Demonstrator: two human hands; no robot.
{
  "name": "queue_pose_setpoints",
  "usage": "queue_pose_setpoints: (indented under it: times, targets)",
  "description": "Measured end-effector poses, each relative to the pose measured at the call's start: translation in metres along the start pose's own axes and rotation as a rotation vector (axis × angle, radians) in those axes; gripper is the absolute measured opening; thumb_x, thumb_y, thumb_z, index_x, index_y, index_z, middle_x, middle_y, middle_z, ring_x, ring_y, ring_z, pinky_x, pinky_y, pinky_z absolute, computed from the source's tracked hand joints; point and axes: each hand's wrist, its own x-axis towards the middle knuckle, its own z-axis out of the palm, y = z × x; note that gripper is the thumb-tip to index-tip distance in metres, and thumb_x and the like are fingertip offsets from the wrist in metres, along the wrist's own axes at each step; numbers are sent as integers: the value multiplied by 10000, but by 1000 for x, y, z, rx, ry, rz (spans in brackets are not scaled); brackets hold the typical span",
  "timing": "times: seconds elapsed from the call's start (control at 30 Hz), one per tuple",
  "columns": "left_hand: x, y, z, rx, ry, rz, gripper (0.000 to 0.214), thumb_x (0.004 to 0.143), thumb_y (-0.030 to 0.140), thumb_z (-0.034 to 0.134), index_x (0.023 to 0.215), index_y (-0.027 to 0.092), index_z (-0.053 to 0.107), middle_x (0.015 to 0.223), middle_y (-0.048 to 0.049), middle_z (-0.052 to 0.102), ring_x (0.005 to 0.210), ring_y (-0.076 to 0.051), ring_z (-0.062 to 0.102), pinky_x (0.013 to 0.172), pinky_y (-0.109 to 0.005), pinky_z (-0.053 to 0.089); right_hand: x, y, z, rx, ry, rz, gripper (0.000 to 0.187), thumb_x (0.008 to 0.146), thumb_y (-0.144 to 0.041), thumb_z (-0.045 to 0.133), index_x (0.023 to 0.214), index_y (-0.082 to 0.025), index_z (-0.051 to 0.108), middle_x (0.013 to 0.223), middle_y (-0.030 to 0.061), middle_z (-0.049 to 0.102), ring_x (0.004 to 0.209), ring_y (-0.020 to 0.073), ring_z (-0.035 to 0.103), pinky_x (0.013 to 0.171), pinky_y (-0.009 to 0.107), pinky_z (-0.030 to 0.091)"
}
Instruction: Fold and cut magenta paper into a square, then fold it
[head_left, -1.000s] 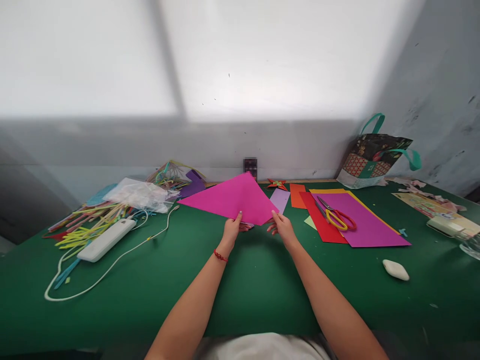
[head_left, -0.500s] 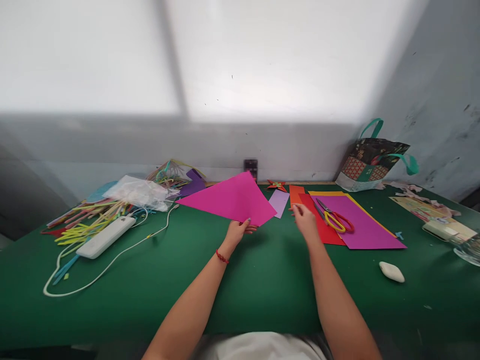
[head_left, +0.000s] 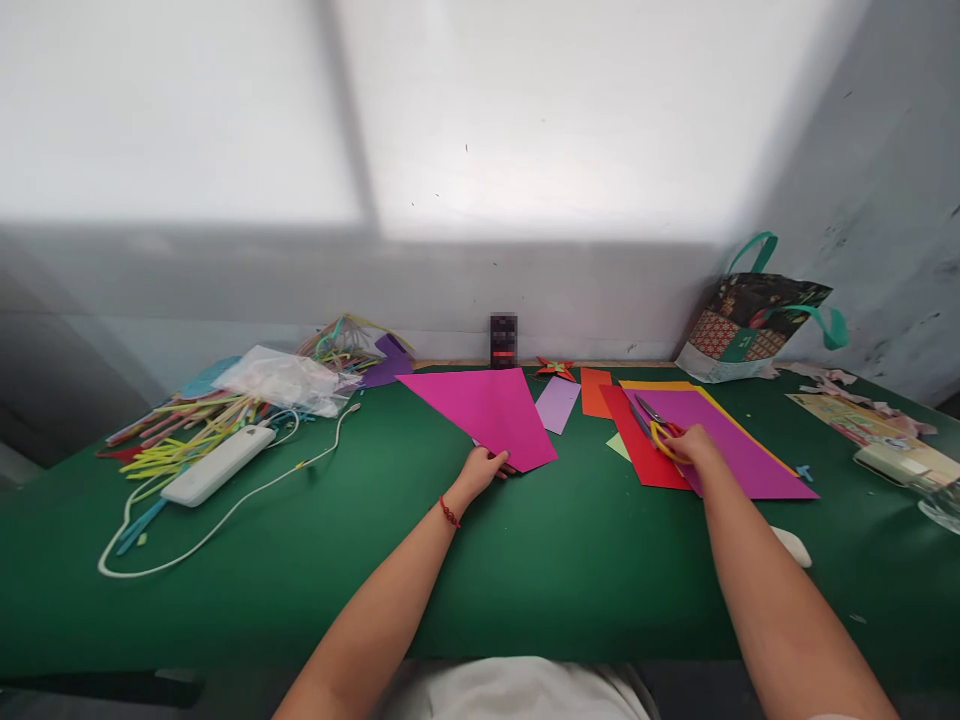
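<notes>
My left hand (head_left: pixel 487 473) pinches the lower edge of a magenta paper sheet (head_left: pixel 495 410), thumb on top and fingers beneath. The sheet is a pointed shape, its long tip reaching left. My right hand (head_left: pixel 696 450) is closed round the red handle of a pair of scissors (head_left: pixel 663 440), whose yellow handle loop shows beside my fingers. The blades point away to the upper left, over a red sheet (head_left: pixel 645 460) and a purple sheet (head_left: pixel 739 455). Part of the handles is hidden by my hand.
Paper strips (head_left: pixel 180 440), a plastic bag (head_left: pixel 285 380) and a white power strip (head_left: pixel 217 465) with a cable lie left. Lilac (head_left: pixel 559 403) and orange (head_left: pixel 596 392) papers lie behind. A patterned bag (head_left: pixel 742 330), a white oval object (head_left: pixel 793 547) and a glass dish (head_left: pixel 941 503) are right.
My right hand has moved right onto the scissors and closed on their handle. The magenta sheet has turned and lowered in my left hand. A pale green paper corner now shows beside the red sheet.
</notes>
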Motion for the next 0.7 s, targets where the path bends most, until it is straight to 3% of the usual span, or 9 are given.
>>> queue_pose_setpoints:
  times: [0.03,0.1,0.23,0.33,0.4,0.47,0.53,0.63,0.7]
  targets:
    - [0,0,0,-2,7,4,30,705,94,574,682,103,590,513,-29,636,470,-127,610,421,-185,435,4,1,-1,-35,-99,117,185,496,-216,739,589,-136,600,648,173,585,694,319,589,526,374,349]
    - [-1,1,0,-11,25,19,28,703,86,574,722,103,585,530,-28,639,491,-133,619,427,-189,447,7,2,-2,17,-141,143,170,469,-205,731,533,-157,580,619,149,588,672,318,593,532,386,356]
    - [-2,3,2,-81,35,15,76,722,155,600,773,108,567,573,-45,657,514,-147,634,427,-195,460,-10,-9,0,347,-21,40,142,459,-226,702,529,-183,587,565,94,575,592,273,569,504,379,375]
    - [-4,5,4,-174,10,-17,195,779,313,573,778,118,557,573,-56,659,490,-152,628,425,-212,470,-42,-33,6,731,-120,16,214,462,-202,673,670,-180,626,584,40,573,524,199,524,453,329,388]
    - [-6,8,4,-202,5,-33,292,802,410,530,737,125,548,529,-47,638,462,-155,615,434,-232,481,-68,-58,7,839,-215,-35,259,458,-231,691,707,-196,628,581,-3,564,488,146,492,436,288,394]
    - [-8,12,2,-200,11,-44,355,804,465,506,678,135,532,475,-32,602,428,-158,594,447,-258,489,-95,-85,5,1072,-406,-139,283,466,-249,717,725,-194,619,580,-23,554,480,115,479,425,251,387]
    - [-9,18,-2,-199,27,-21,371,796,493,506,685,139,534,460,-17,586,413,-161,580,464,-283,493,-124,-112,2,1135,-567,-192,272,476,-265,735,689,-188,585,519,-53,501,430,85,444,390,220,356]
    - [-9,28,-11,-214,84,57,409,765,545,518,761,138,549,481,-7,593,433,-164,587,473,-286,487,-165,-141,5,1233,-637,-222,356,464,-284,762,701,-195,512,604,-53,544,448,75,488,397,203,385]
    - [-9,33,-19,-195,86,97,464,746,592,504,746,131,551,477,-24,597,440,-164,592,460,-268,470,-186,-149,12,1236,-587,-224,415,484,-336,767,743,-208,469,610,-69,541,383,56,447,342,195,349]
